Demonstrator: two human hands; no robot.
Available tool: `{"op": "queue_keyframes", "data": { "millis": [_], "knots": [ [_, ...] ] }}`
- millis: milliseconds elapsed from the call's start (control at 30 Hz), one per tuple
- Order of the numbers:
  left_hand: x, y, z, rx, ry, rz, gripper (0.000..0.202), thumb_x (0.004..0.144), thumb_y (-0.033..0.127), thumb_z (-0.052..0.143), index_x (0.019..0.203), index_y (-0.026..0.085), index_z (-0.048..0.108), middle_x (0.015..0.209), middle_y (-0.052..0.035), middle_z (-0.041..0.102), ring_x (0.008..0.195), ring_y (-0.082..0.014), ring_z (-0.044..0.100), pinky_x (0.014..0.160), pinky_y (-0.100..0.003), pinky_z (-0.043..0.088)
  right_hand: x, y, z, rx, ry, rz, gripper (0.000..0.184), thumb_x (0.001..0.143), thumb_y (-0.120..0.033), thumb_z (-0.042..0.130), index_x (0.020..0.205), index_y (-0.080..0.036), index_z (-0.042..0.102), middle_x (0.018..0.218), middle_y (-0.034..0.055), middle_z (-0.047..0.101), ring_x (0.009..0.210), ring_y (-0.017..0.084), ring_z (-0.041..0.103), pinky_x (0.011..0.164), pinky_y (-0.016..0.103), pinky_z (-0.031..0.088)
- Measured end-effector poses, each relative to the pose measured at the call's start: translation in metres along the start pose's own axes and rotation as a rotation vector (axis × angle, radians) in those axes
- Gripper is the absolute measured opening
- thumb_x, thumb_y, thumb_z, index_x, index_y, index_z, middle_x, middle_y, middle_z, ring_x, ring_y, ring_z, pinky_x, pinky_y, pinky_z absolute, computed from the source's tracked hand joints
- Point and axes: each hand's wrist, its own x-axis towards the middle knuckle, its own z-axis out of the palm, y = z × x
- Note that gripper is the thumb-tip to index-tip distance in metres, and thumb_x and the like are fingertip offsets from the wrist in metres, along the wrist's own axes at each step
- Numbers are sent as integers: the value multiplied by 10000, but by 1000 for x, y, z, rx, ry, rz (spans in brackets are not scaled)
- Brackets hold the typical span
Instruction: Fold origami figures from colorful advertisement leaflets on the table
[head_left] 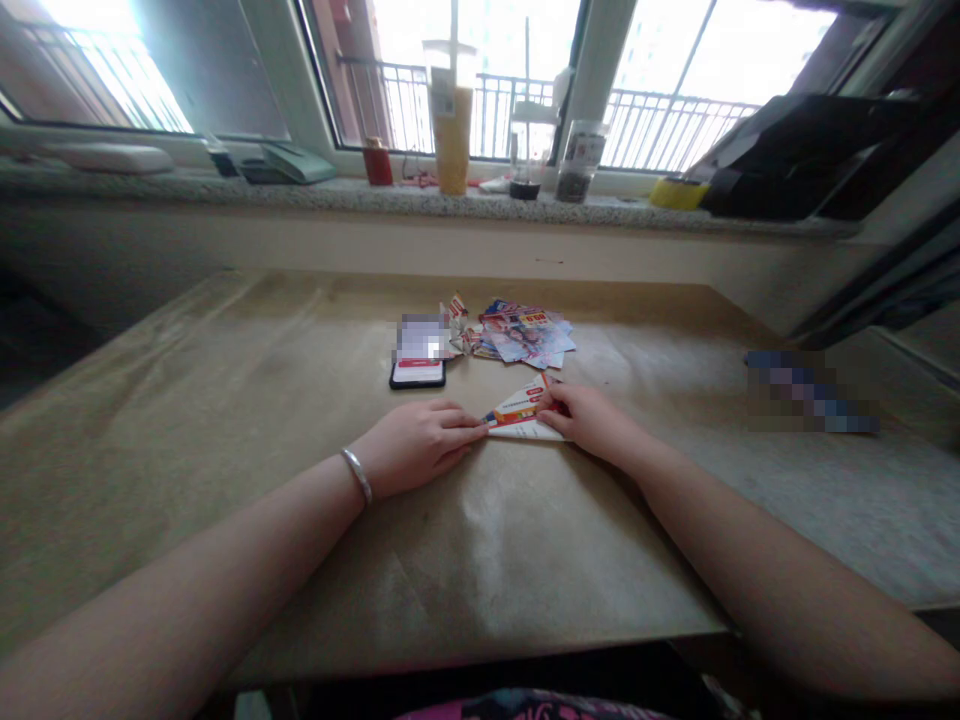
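A folded printed paper (519, 413), white with red and orange print, lies on the brown paper-covered table (300, 440). My left hand (416, 443), with a silver bracelet on its wrist, presses fingertips on the paper's left corner. My right hand (589, 418) pinches and presses the paper's right edge. Both hands have their fingers held together on the sheet. Behind it lies a pile of colourful printed papers (525, 335) and a crumpled folded piece (456, 320).
A black phone (418, 372) lies just behind my left hand. The window sill (337, 195) holds a tall yellow cup (453, 140), a red can (377, 162), jars and a yellow tape roll (677, 192). Dark equipment (810, 160) sits at the right.
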Motion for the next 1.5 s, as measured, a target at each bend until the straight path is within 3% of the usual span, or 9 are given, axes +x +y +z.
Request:
{"op": "queue_keyframes", "data": {
  "millis": [367,467,600,700,933,1200,1500],
  "knots": [
    [1,4,-1,-87,-18,29,337,900,224,454,1214,199,574,1084,-70,661,976,-202,579,827,-360,523,0,3,-5,-61,9,-26,61,794,-202,584,761,-173,627,792,37,637,707,152,545,631,249,385],
    [2,4,-2,-102,-13,35,349,898,202,457,1231,213,561,1106,-61,654,978,-193,573,827,-346,518,-3,1,-6,-135,97,-127,104,817,-222,555,784,-174,641,836,53,638,755,166,549,656,263,399],
    [4,5,-5,-85,-3,50,328,919,198,425,1209,215,576,1109,-50,659,953,-187,579,809,-334,519,-10,-13,-7,-358,270,-304,193,868,-280,495,857,-191,665,878,63,658,854,207,531,798,338,387],
    [4,5,-6,-75,6,71,325,932,200,404,1206,219,577,1111,-40,662,943,-183,580,801,-332,520,-16,-27,-4,-455,252,-428,268,904,-347,449,838,-207,668,879,53,671,919,211,524,929,377,323],
    [3,4,-3,-57,1,72,356,925,202,412,1255,223,543,1115,-41,658,951,-191,572,821,-343,516,-18,-44,13,-621,287,-452,299,914,-325,411,784,-193,646,800,57,655,897,216,502,1009,407,233],
    [4,5,-2,-45,-4,73,326,933,213,403,1211,206,574,1092,-55,657,948,-183,564,822,-326,505,-7,-39,22,-401,190,-317,202,883,-343,492,823,-196,617,853,43,644,879,202,529,971,382,275],
    [4,9,-4,58,-21,81,281,925,239,415,1091,193,637,901,-68,638,813,-160,573,712,-283,497,1,-27,25,-185,134,-248,168,814,-360,619,784,-196,633,867,42,677,868,187,580,788,325,341]
  ]
}}
